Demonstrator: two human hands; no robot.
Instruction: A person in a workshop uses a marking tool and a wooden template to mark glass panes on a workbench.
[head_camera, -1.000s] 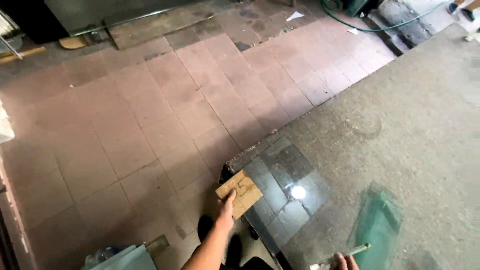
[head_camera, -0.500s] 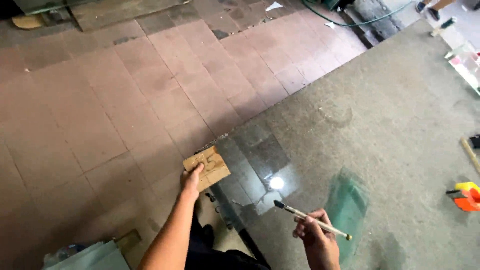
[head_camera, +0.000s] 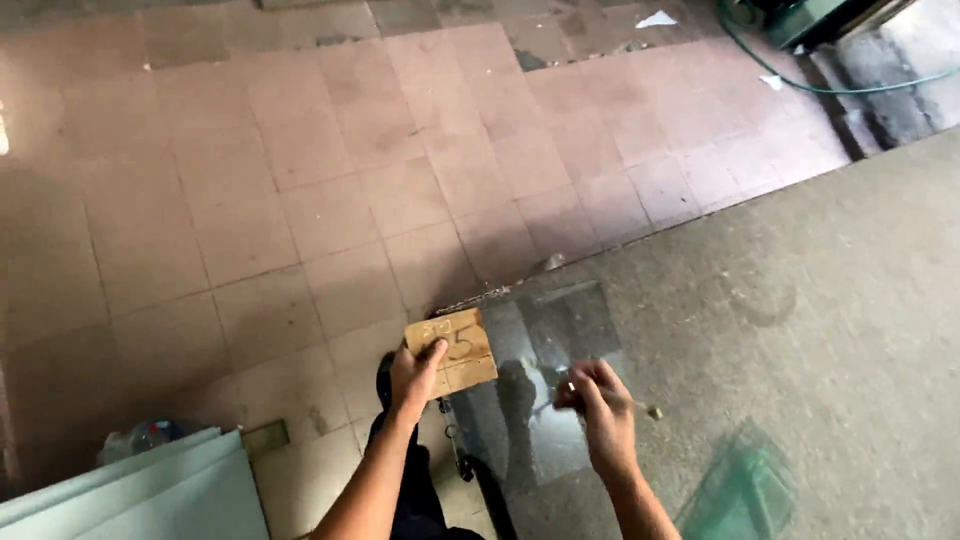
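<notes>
Small tan wooden block (head_camera: 452, 350), rectangular, dark handwritten mark on its top face, lies at the near-left corner of the grey bench (head_camera: 820, 330). It overlaps the corner of a clear glass pane (head_camera: 560, 380) lying flat on the bench.

Left hand (head_camera: 415, 375): at 7 o'clock of the block, fingers closed over its lower-left edge, grasping it.

Right hand (head_camera: 598, 410): at 4 o'clock of the block, well apart from it, over the pane. Fingers clenched round a thin stick-like tool (head_camera: 610, 393); its tip points to 3 o'clock. Tool blurred, kind not clear.

Second, green-tinted glass piece (head_camera: 745, 490) at 4 o'clock of the right hand.

Pale sheets (head_camera: 150, 495) stacked at 8 o'clock on the tiled floor (head_camera: 250, 200). Green hose (head_camera: 800, 80) at 1 o'clock.
</notes>
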